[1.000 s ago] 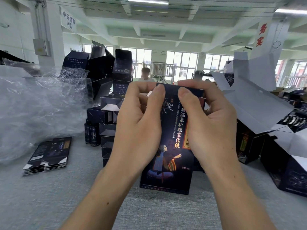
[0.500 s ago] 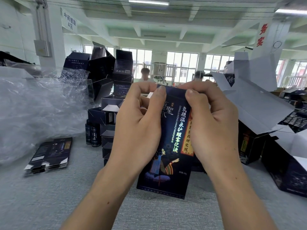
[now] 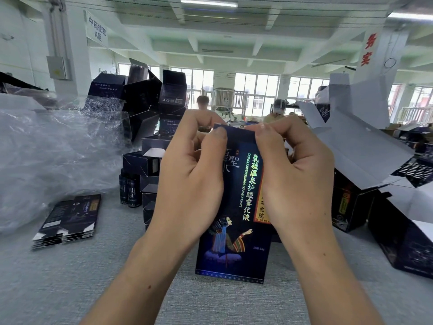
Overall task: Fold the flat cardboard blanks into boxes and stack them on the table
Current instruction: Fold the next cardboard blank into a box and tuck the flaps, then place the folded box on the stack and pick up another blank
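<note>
I hold a dark blue printed box [image 3: 236, 233] upright above the grey table [image 3: 70, 277], right in front of me. My left hand [image 3: 192, 184] grips its left side, thumb pressed on the top edge. My right hand [image 3: 295, 181] grips the right side, its thumb also on the top edge, fingers curled over behind. A pile of flat blanks [image 3: 68, 219] lies on the table at the left. Behind my left hand rises a stack of folded dark boxes [image 3: 150, 160]; more boxes [image 3: 140, 95] are piled loosely above it.
Crumpled clear plastic wrap [image 3: 46, 156] fills the far left. Two small dark bottles [image 3: 127, 188] stand beside the stack. Large open cartons with white flaps [image 3: 365, 146] crowd the right side. Two people work at the far end of the hall.
The box has tilted a little and both thumbs have moved along its top edge toward the corners. Both hands still hold it in the same place.
</note>
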